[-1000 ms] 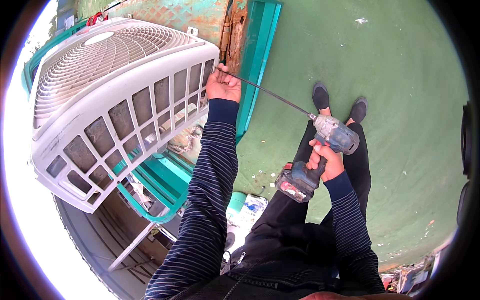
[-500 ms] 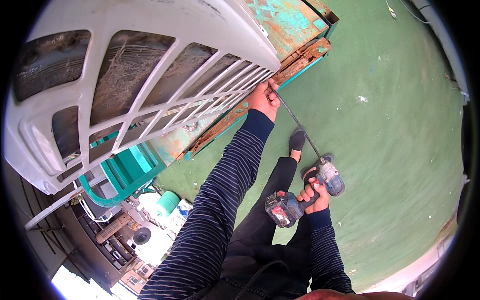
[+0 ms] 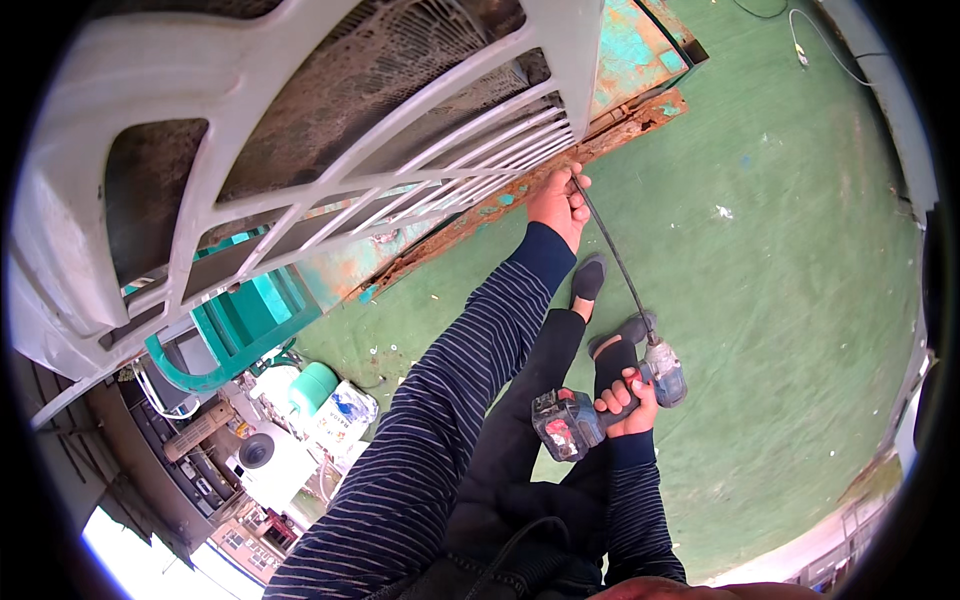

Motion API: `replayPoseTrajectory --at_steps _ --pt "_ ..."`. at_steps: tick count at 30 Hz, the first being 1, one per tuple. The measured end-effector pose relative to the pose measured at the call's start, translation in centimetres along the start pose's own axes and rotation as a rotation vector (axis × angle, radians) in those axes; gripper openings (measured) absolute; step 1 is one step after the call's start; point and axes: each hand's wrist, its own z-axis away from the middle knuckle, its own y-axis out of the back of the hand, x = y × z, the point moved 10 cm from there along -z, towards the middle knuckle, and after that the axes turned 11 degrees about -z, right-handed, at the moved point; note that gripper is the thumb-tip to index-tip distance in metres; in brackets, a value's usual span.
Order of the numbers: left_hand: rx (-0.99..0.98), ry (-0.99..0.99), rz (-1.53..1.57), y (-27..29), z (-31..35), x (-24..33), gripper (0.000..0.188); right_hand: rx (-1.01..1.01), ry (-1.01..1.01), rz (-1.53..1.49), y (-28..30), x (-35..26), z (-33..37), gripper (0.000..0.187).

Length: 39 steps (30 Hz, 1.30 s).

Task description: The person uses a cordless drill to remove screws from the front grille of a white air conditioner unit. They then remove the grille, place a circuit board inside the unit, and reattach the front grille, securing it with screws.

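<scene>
A cordless power driver (image 3: 664,372) is held above a green floor (image 3: 790,300), low and right of centre, over the wearer's legs. The right hand (image 3: 632,405) has its fingers curled around the handle, the index finger near the red trigger; this grip likely carries the weight and keeps the switch within reach. A long, thin dark bit (image 3: 615,255) runs out from the driver's nose. The left hand (image 3: 560,203) is stretched forward, thumb and fingers pinching the bit near its far end, probably because so long a shaft would wobble unguided. That end is close beside the corner of a large white slatted casing (image 3: 150,75); whether the tip touches it cannot be told, as fingers hide it.

The bit's long axis slants from lower right to upper left, pointing away from the wearer, and the driver's body continues that line. The handle branches lower left, ending in a chunky battery (image 3: 567,425). Rusty, green-painted metal (image 3: 640,45) lies beyond the casing.
</scene>
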Motion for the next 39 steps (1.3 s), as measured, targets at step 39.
replayPoseTrajectory --at_steps 39 --pt "-0.036 -0.356 -0.197 -2.7 6.4 8.0 0.017 -0.246 -0.041 -0.040 -2.2 0.9 1.0 0.024"
